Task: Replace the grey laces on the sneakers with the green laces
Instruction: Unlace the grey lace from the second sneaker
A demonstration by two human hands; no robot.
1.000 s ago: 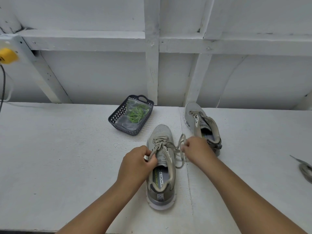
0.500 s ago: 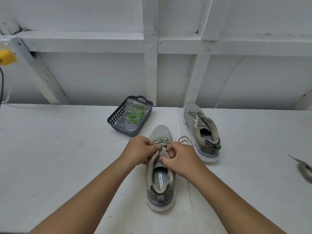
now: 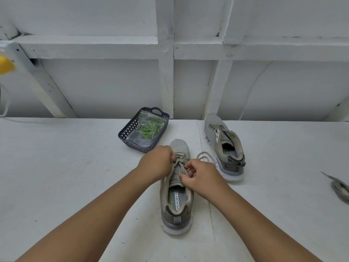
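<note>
Head view: two sneakers (image 3: pixel 176 195); left hand (image 3: pixel 157 163), right hand (image 3: pixel 201 176) both pinching grey lace (image 3: pixel 179 161)

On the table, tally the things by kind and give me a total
Grey sneakers: 2, near sneaker, far sneaker
Dark plastic basket: 1
Clear bag of green laces: 1
Loose grey lace at right edge: 1
Total: 5

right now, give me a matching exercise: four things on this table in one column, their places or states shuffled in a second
1. near sneaker
2. far sneaker
3. green laces
4. loose grey lace

a. bagged in the basket
b. at the table's right edge
c. both hands on its lace
d. unlaced, by the wall

Pairs: 1-c, 2-d, 3-a, 4-b
</note>
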